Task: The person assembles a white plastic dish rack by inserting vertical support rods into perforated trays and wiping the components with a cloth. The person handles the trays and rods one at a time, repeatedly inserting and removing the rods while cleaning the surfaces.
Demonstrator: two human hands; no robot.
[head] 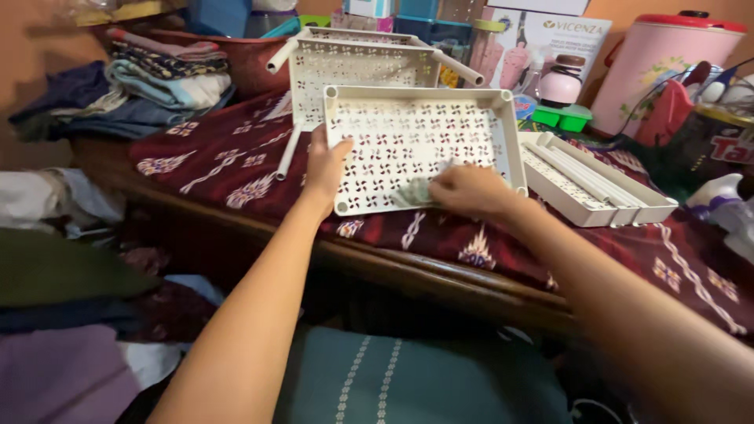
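Head view: 1 cream perforated tray (pixel 420 133) lies flat on the dark red patterned cloth (pixel 212 161) covering the table, directly ahead of both hands. Its long axis runs left to right across the view, with a slight skew; its open face points up and its near long rim faces the person. The left hand (pixel 324 169) grips the tray's near-left corner, fingers wrapped over the short left wall. The right hand (pixel 469 191) rests inside the tray at the near rim, right of centre, fingers curled on a grey-green rag (pixel 415 191) pressed to the perforated floor. Both hands touch the tray; neither is clearly nearer, the left at the edge and the right on the floor. Behind the tray and just beside it, a 2nd perforated tray (pixel 363 67) stands with white tube legs (pixel 458 68) projecting outward. To the right, a 3rd tray (pixel 628 210) holds loose white tubes (pixel 573 169) lying parallel, angled toward the near-right. Folded clothes (pixel 169 74) are stacked far left.
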